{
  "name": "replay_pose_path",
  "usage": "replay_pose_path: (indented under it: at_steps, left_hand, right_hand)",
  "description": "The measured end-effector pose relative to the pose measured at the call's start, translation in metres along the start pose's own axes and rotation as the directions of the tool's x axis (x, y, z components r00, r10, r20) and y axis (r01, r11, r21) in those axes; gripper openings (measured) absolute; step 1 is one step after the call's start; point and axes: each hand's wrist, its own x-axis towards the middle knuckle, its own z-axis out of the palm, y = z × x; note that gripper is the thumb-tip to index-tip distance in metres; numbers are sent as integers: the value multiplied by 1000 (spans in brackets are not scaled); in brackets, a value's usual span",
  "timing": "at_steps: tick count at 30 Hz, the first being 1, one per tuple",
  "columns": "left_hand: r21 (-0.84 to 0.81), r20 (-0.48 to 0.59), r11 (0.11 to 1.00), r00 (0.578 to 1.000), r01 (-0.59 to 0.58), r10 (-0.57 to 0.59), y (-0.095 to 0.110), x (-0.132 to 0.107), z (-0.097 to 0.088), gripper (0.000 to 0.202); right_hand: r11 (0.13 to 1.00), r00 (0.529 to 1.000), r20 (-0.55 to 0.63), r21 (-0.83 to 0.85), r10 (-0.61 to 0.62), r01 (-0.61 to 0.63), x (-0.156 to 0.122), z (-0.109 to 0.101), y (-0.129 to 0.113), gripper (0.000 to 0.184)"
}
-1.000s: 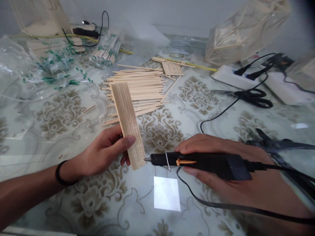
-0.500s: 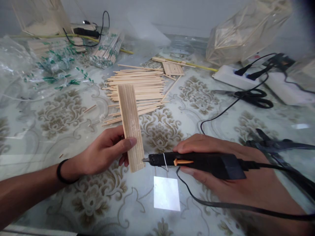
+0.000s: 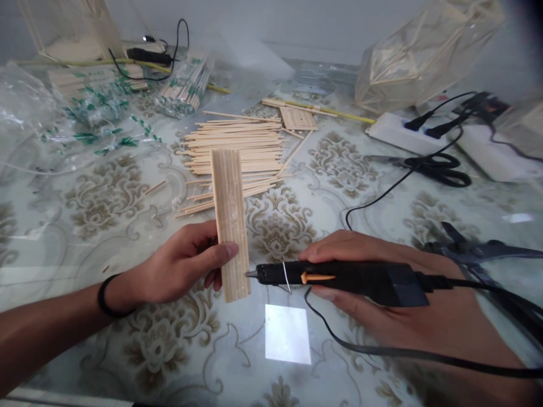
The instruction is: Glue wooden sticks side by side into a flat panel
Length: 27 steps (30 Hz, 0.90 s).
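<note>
My left hand [image 3: 186, 260] grips a narrow panel of wooden sticks [image 3: 231, 209] by its lower part, thumb across the front face. The panel stands nearly upright above the table, and shiny glue-like streaks show on its face. My right hand [image 3: 407, 305] is closed around a black hot glue gun [image 3: 348, 280] with an orange trigger. Its metal nozzle points left and meets, or nearly meets, the panel's lower right edge. Behind the panel lies a spread of loose thin wooden sticks [image 3: 241, 147], partly hidden by it.
Black-handled scissors [image 3: 441, 169] and a white power strip [image 3: 403, 133] lie at the right, with black cords crossing the table. Pliers [image 3: 487, 249] are beside my right hand. Bagged sticks [image 3: 184, 85], a small stick panel [image 3: 299, 118] and a wooden frame model [image 3: 424, 51] sit farther back.
The panel has shifted slightly right and down and turned more upright in my left hand. The glue gun has barely moved, its nozzle still at the panel's right edge.
</note>
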Motion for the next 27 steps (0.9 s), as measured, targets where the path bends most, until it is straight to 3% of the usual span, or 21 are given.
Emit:
replay_pose_path:
  at_steps: [6, 17, 27]
  left_hand:
    - [-19, 35, 1000, 999, 14, -14, 2, 1, 0, 34]
    - [-163, 8, 986, 1000, 23, -22, -10, 2, -4, 34]
    - [-212, -14, 977, 1000, 22, -26, -6, 4, -3, 33]
  right_hand:
    - [996, 1000, -14, 84, 4, -3, 0, -1, 3, 21]
    - [976, 998, 58, 219, -9, -4, 1, -2, 4, 19]
    - [963, 995, 102, 269, -10, -18, 3, -5, 2, 19]
